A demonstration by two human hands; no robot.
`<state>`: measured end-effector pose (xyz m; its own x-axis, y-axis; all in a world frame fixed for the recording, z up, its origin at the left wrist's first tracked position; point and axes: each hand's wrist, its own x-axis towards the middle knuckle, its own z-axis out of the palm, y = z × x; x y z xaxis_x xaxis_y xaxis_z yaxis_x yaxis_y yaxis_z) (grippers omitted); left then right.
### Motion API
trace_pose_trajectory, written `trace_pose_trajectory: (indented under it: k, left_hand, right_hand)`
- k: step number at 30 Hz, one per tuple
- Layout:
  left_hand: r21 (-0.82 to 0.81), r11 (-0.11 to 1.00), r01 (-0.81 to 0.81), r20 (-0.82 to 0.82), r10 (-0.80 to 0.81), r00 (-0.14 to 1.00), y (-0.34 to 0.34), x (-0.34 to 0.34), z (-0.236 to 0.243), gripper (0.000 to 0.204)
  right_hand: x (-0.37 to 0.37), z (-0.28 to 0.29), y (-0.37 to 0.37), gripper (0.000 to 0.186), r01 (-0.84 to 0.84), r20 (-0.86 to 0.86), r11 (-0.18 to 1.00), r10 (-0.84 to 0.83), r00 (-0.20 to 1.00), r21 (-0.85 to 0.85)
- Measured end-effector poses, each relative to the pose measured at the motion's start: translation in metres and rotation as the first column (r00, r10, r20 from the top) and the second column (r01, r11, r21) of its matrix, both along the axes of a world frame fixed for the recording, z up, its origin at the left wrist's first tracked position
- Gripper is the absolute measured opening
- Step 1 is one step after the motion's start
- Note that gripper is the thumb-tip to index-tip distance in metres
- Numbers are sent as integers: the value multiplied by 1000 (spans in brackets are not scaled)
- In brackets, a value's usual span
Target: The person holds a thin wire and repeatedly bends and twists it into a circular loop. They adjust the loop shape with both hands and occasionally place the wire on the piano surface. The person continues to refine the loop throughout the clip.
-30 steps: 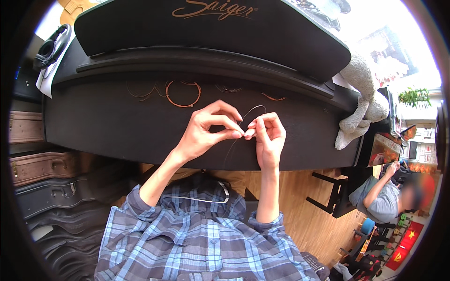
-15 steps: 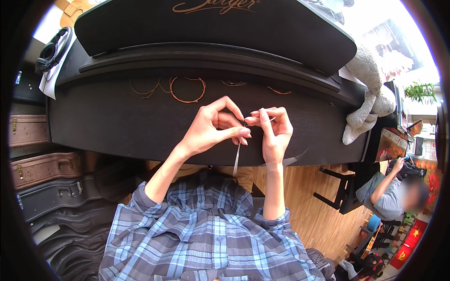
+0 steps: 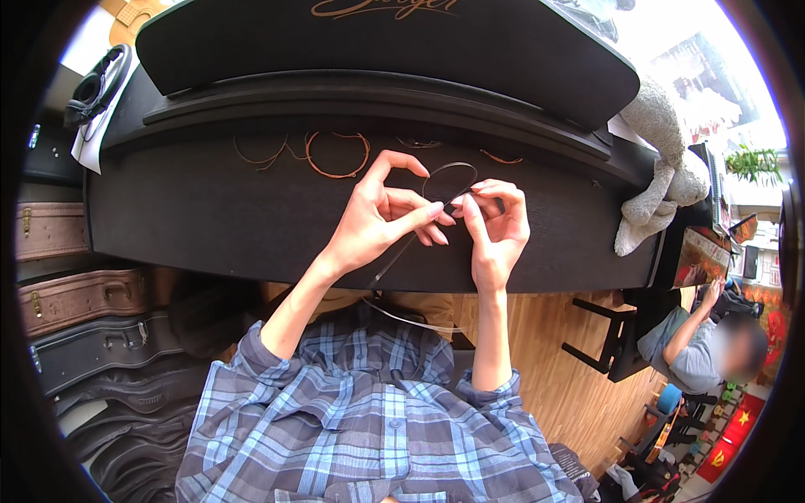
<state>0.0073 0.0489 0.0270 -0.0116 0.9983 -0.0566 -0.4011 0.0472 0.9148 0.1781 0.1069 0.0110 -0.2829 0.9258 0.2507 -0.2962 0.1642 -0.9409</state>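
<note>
My left hand point(image 3: 377, 214) and my right hand point(image 3: 501, 230) meet above a black piano lid point(image 3: 210, 226). Between them they hold a thin, springy wire string point(image 3: 464, 164), its dark upper part bent into a small loop. A pale tail of it passes under my left fingers and hangs past the lid's front edge. My left thumb and fingers pinch it, index finger raised by the loop. My right thumb and fingertips close on its other side; the exact grip there is partly hidden. Behind my hands lie a coppery coiled string point(image 3: 310, 161) and a short string point(image 3: 501, 158).
Black headphones point(image 3: 98, 88) rest on paper at the far left. A grey plush toy point(image 3: 650, 210) droops over the right end. Instrument cases point(image 3: 92, 302) are stacked at the left. Another person point(image 3: 688, 344) sits at the right, beyond a black stand point(image 3: 604, 335).
The string has been bent into a loop above my fingers, and its tail has swung left and outward below. My right hand has turned slightly; both hands stay close together.
</note>
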Motion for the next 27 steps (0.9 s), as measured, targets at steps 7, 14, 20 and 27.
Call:
trace_pose_trajectory:
  k: [7,14,20,27]
  left_hand:
    - [7,995,-98,-10,98,995,0,3,0,40]
    - [-17,1000,-7,26,7,1000,-2,-2,3,39]
    - [-93,995,-42,2,42,999,-5,1,2,33]
    - [12,1000,23,-72,-22,997,0,6,4,20]
  right_hand:
    - [-2,0,-3,30,-43,283,970,-26,959,237]
    - [-3,-1,-1,23,-2,293,956,-87,952,294]
    - [-7,4,-5,19,-3,399,936,-146,905,351]
    - [-6,16,-4,16,65,394,934,-211,894,352]
